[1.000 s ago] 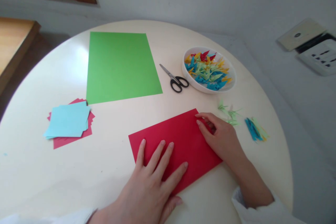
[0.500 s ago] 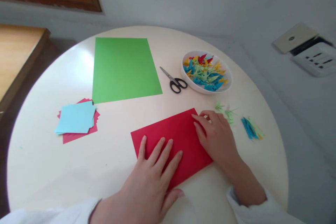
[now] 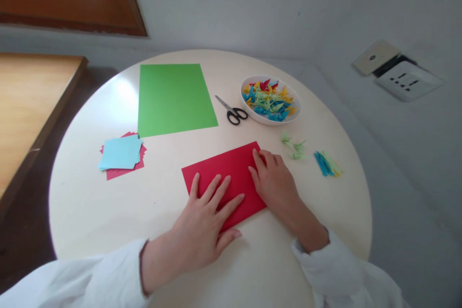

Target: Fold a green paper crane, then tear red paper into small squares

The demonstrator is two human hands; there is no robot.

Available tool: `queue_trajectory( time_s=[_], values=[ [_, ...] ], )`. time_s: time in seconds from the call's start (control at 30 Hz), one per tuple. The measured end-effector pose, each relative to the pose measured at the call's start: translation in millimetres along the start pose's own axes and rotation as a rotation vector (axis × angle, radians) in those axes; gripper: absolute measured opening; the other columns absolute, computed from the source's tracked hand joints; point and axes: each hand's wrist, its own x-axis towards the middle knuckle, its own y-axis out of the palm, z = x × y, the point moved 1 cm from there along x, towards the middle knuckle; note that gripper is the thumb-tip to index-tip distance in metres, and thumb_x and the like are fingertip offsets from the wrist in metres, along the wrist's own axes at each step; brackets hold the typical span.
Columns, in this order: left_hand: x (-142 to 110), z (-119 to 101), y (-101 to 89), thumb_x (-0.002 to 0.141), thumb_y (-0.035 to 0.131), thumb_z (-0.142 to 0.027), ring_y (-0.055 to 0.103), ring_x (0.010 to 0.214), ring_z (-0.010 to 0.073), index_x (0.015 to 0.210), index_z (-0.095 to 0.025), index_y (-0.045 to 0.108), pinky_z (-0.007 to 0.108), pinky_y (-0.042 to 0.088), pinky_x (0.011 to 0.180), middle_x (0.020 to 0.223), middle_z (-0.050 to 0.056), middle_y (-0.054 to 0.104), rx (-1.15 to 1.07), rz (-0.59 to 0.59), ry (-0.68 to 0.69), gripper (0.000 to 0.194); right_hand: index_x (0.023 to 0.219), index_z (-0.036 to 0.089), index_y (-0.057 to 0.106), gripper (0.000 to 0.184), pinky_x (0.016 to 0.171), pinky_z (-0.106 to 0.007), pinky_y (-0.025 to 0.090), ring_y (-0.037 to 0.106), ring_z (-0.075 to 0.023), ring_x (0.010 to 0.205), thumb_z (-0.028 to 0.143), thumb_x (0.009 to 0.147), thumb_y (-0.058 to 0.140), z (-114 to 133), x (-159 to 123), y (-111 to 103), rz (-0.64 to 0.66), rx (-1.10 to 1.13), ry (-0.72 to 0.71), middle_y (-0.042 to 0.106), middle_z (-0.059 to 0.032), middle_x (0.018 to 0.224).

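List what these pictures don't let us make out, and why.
- Red paper, lower left corner: head view, under left hand.
- Red sheets, middle: head view, under the light blue sheets.
- Number of shapes in the bowl: head view, small and overlapping.
- Wooden frame: head view, cut off top and left.

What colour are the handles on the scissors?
The scissors' handles are black, clearest in the head view.

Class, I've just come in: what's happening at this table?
The left hand lies spread on a red sheet of paper, and the right hand touches its right side. Beyond it are a green sheet, black-handled scissors and a white bowl of small folded paper pieces.
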Motion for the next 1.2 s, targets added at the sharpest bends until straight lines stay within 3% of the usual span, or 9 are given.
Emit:
queue_trajectory(
  time_s=[0.23, 0.43, 0.73, 0.9, 1.2],
  values=[
    [1, 0, 3.6, 0.088, 0.027, -0.06, 0.022, 0.136, 0.0398, 0.14, -0.035, 0.031, 0.07, 0.009, 0.1, 0.148, 0.015, 0.028, 0.031, 0.012, 0.018, 0.058, 0.128, 0.001, 0.047, 0.049, 0.087, -0.044, 0.044, 0.043, -0.0305, 0.105, 0.03, 0.092, 0.032, -4, -9, 17, -0.04, 0.115, 0.032, 0.052, -0.023, 0.119],
    [-1, 0, 6.1, 0.087, 0.032, -0.06, 0.018, 0.136, 0.0414, 0.139, -0.042, 0.03, 0.072, 0.01, 0.097, 0.15, 0.014, 0.023, 0.07, 0.002, 0.046, 0.055, 0.131, 0.003, 0.045, 0.052, 0.09, -0.046, 0.042, 0.043, -0.0311, 0.108, 0.034, 0.092, 0.029, -4, -14, 19, -0.042, 0.141, 0.043, 0.05, -0.0222, 0.123],
    [-3, 3, 7.9, 0.086, 0.031, -0.063, 0.016, 0.137, 0.0398, 0.139, -0.039, 0.031, 0.07, 0.006, 0.099, 0.15, 0.013, 0.024, 0.124, -0.052, 0.1, 0.058, 0.135, 0.0, 0.038, 0.059, 0.104, -0.044, 0.035, 0.039, -0.0308, 0.126, 0.04, 0.093, 0.026, -5, -20, 21, 0.015, 0.192, 0.01, 0.041, -0.0234, 0.136],
    [-3, 3, 6.0, 0.085, 0.033, -0.063, 0.014, 0.138, 0.0405, 0.139, -0.04, 0.03, 0.071, 0.008, 0.098, 0.149, 0.015, 0.025, 0.113, -0.025, 0.122, 0.059, 0.14, 0.003, 0.03, 0.065, 0.106, -0.046, 0.032, 0.032, -0.0313, 0.133, 0.047, 0.092, 0.024, -6, -23, 22, 0.036, 0.195, -0.011, 0.033, -0.023, 0.143],
    [-4, 4, 9.7, 0.085, 0.033, -0.063, 0.015, 0.138, 0.0384, 0.139, -0.04, 0.029, 0.068, 0.006, 0.101, 0.15, 0.013, 0.025, 0.14, -0.081, 0.142, 0.058, 0.14, 0.004, 0.031, 0.072, 0.11, -0.045, 0.026, 0.022, -0.0305, 0.138, 0.054, 0.088, 0.034, -1, -24, 14, 0.092, 0.165, -0.029, 0.028, -0.0231, 0.147]
  ],
)
